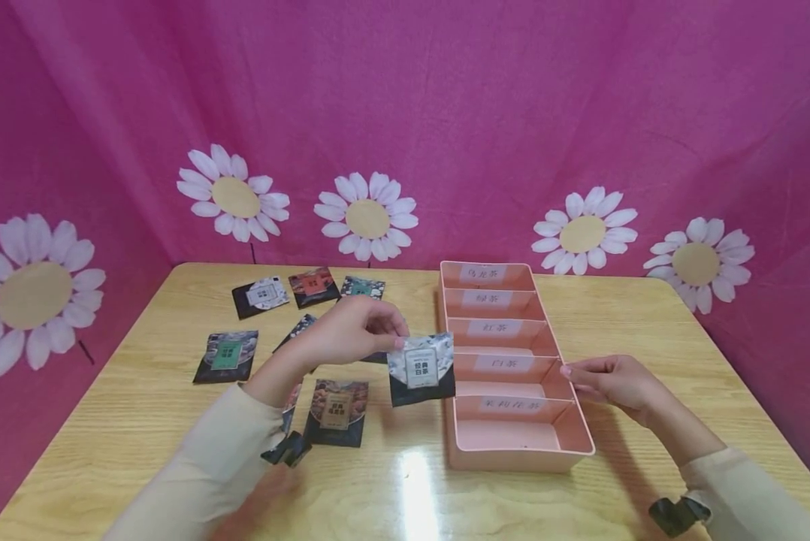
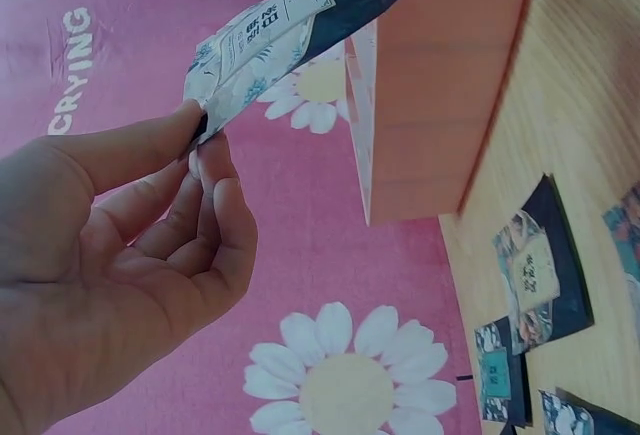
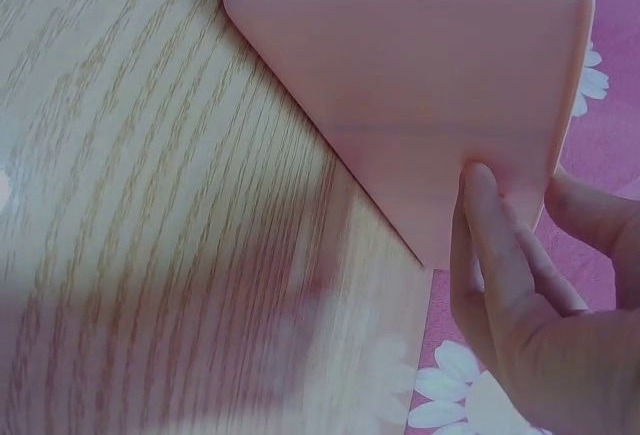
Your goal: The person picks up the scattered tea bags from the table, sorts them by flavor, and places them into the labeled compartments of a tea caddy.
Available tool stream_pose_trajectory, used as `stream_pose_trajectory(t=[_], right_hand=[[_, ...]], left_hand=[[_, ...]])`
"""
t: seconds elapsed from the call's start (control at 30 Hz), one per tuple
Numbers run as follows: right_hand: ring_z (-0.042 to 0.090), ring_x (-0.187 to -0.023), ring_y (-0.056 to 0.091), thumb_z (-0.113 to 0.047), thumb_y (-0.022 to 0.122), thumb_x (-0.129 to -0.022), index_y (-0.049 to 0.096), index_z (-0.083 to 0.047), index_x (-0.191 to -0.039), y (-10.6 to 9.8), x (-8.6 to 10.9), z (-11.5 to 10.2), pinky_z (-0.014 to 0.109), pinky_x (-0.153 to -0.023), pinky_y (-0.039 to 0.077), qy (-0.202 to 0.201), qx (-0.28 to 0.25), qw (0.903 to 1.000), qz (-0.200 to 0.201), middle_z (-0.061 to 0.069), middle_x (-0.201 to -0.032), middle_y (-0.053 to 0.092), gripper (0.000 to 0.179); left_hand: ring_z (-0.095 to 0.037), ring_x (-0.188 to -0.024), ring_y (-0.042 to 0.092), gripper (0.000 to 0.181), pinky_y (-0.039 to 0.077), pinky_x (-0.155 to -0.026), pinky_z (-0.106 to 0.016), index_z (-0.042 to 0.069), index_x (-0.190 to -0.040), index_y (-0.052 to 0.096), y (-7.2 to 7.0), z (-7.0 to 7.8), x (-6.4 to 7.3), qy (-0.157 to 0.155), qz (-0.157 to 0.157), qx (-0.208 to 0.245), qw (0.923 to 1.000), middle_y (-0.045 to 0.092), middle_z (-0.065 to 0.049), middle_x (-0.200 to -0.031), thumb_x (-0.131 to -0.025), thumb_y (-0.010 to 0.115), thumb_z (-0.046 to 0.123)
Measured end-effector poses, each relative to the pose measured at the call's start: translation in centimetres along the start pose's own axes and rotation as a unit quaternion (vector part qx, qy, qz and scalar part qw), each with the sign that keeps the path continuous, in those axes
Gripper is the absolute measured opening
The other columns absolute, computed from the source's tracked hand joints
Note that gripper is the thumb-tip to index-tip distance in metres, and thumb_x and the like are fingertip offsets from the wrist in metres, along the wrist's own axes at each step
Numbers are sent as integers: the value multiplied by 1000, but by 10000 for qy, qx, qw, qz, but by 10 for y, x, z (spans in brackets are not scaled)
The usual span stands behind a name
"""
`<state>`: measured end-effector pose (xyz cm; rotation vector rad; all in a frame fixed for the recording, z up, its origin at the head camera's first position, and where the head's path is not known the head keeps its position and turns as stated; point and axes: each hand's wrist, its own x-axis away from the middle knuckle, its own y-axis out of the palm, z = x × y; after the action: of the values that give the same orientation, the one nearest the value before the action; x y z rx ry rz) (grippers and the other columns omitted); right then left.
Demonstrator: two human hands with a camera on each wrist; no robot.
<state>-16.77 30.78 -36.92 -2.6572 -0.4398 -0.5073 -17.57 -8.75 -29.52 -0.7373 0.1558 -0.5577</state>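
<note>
Beside the pink box, the left hand pinches a white-tea sachet while the right hand grips the box.

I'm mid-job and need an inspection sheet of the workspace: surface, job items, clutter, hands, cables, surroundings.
Surface: wood-grain table, bright reflection toward the front.
Held sachet: raised off the table, near the box's left side.
Box: pink, five compartments with handwritten labels.
Loose sachets: spread on the table, left of the box.
Other clutter: nothing seen.
Left hand: pinches the held sachet.
Right hand: grips the box's right wall at the rim.
Cables: nothing seen.
Surroundings: pink curtain with white daisies.
</note>
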Motion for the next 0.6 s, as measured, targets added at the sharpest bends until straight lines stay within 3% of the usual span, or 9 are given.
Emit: stream_pose_trajectory(t=[0.3, 0.6], right_hand=[[3, -90, 69, -25, 63, -93, 52, 19, -125, -2, 0, 1, 27, -84, 57, 157, 55, 9999, -41, 0, -104, 73, 55], [3, -89, 68, -26, 63, -93, 49, 20, -127, 0, -1, 0, 26, -83, 57, 249, 19, 9997, 32, 0, -104, 73, 59]], left_hand=[[-11, -79, 62, 5, 52, -74, -25, 9, -92, 70, -2, 12, -16, 351, 18, -187, 9992, 70, -4, -86, -89, 67, 11], [-12, -82, 62, 5, 52, -75, -24, 10, -91, 70, -2, 21, -31, 327, -229, -367, 9985, 70, -3, -88, -89, 67, 14]])
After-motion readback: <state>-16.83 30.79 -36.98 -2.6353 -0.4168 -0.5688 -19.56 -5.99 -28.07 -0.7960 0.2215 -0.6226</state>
